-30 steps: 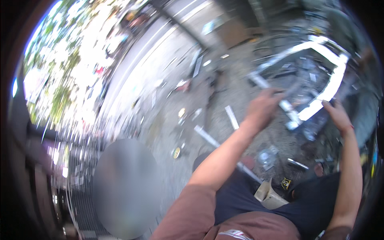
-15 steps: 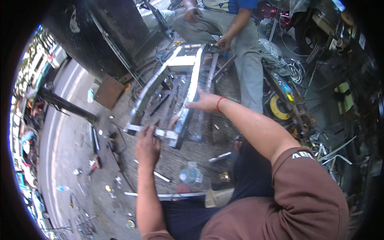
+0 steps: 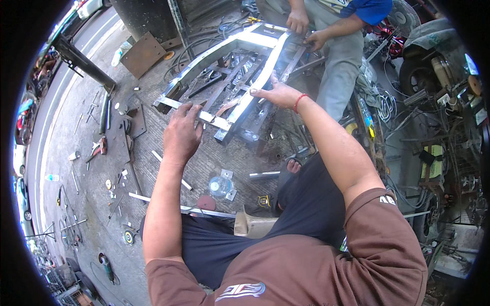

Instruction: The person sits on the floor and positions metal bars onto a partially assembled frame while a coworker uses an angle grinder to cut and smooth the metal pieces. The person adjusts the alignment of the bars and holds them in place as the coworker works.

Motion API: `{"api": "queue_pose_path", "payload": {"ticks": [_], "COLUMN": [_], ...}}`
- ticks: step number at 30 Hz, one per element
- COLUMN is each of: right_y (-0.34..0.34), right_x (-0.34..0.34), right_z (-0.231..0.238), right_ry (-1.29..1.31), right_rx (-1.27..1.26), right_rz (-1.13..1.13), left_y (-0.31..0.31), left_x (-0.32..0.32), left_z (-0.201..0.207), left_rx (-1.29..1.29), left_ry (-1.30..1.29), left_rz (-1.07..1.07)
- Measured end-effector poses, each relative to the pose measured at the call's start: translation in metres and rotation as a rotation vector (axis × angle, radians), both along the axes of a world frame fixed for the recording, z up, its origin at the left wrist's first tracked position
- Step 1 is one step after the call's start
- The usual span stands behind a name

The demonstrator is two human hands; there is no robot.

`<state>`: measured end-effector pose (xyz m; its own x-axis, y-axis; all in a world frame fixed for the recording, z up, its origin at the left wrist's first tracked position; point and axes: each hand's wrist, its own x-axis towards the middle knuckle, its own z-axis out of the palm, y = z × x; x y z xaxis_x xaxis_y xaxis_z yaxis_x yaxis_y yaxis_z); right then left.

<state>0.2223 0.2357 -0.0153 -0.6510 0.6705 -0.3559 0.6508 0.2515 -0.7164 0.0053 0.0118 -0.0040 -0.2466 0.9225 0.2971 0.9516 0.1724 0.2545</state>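
A silver metal frame [image 3: 271, 65] of welded square tubing lies in front of me, its wider end towards me. My left hand [image 3: 182, 130] is closed over the near crossbar, fingers curled on its upper side. My right hand [image 3: 279, 96], with a red band at the wrist, grips the right side rail, thumb on top and part of the fingers hidden behind the rail. At the far right corner, a co-worker's two hands [image 3: 317, 39] are close to the frame; what they hold is too small to make out. Dark metal bars [image 3: 224, 84] show beneath and inside the frame.
Around me on the rough ground lie a rusty plate [image 3: 143, 55], red-handled pliers [image 3: 99, 147], an angle grinder [image 3: 106, 267], a yellow-black tape measure [image 3: 264, 201] and a long silver strip [image 3: 178, 206]. The co-worker's leg [image 3: 339, 86] is beyond my right arm. Cables and scrap clutter the right.
My view has tilted down, so the frame appears higher up. The co-worker's other hand has come from the lap to the frame's far end. My hands stay on the frame.
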Motion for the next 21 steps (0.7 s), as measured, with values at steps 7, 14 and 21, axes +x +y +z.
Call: {"api": "queue_pose_path", "payload": {"ticks": [7,14,21], "right_y": [0.002,0.004,0.009], "right_x": [-0.002,-0.001,-0.003], "right_z": [-0.005,-0.005,-0.01], "right_ry": [0.044,-0.003,0.007], "right_rx": [0.087,0.042,0.078], "right_rz": [-0.01,-0.025,0.01], "left_y": [0.001,0.0,0.0], "left_x": [0.001,0.002,0.002], "left_z": [0.002,0.003,0.003], "left_rx": [-0.027,-0.026,-0.027], "left_ry": [0.001,0.008,0.013], "left_rz": [0.018,0.017,0.017]}}
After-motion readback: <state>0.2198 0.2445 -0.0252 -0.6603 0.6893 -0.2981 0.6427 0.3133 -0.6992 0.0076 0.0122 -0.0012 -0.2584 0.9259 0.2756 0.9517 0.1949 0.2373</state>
